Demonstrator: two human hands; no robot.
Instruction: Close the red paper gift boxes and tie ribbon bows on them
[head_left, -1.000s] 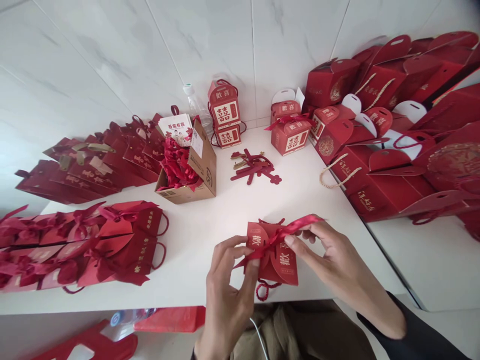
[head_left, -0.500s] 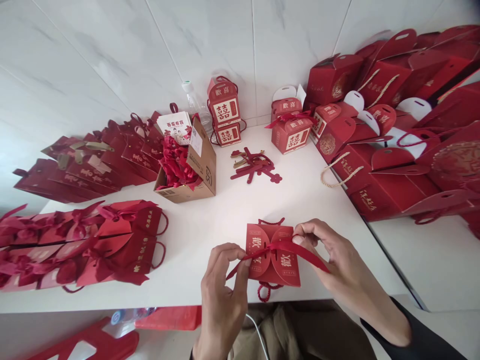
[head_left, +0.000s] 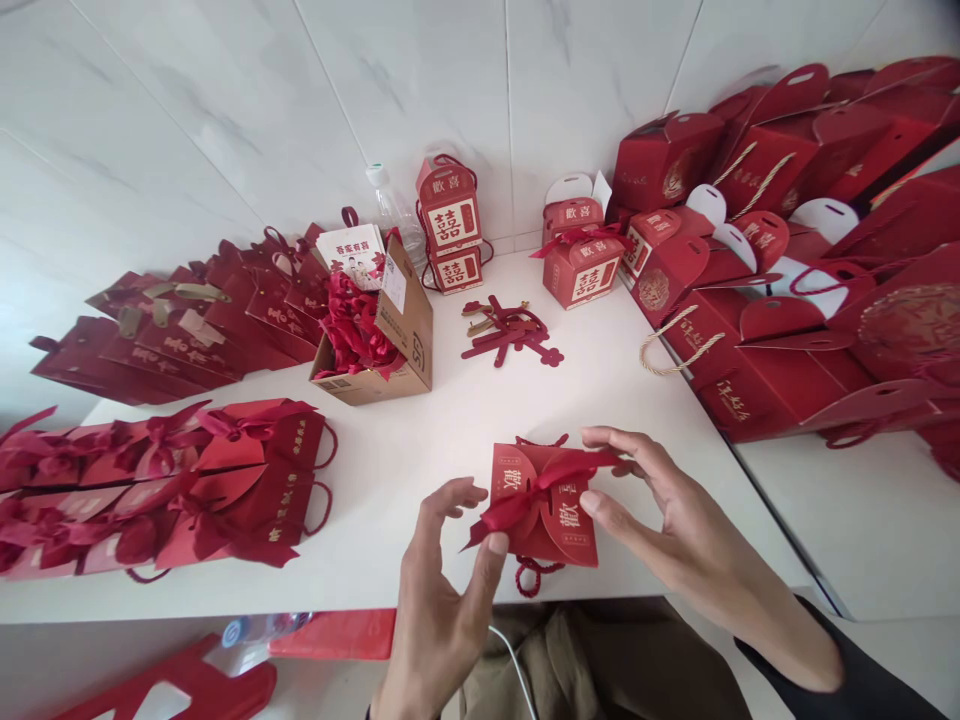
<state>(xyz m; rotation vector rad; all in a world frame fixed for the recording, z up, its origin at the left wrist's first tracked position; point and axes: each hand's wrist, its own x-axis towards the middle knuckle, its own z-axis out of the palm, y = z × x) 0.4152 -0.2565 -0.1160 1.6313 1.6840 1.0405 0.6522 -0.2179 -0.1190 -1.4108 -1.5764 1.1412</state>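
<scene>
A small red gift box (head_left: 579, 543) with gold Chinese characters lies in front of me near the table's front edge. Tied across its top flaps is a red ribbon (head_left: 514, 512), its ends pointing left and upper right. My left hand (head_left: 448, 585) is open at the box's left side, with thumb and forefinger apart around the ribbon's left end. On the right, my right hand (head_left: 679, 530) is open too; its thumb is by the box's right edge and its fingers by the ribbon's right end. Dark red cord handles (head_left: 529, 578) stick out from the box's front and back.
A cardboard box (head_left: 411, 345) full of red ribbons stands left of centre. Ribbon-tied boxes (head_left: 225, 500) are lined up at left, before red bags (head_left: 180, 345). Loose red tags (head_left: 506, 335) lie centrally. Small double-happiness boxes (head_left: 585, 270) stand behind; larger red boxes (head_left: 772, 370) crowd the right.
Both hands have let go of the ribbon ends and their fingers have spread. The right end has swung up and away from me; the ribbon's left part now lies fuller over the box.
</scene>
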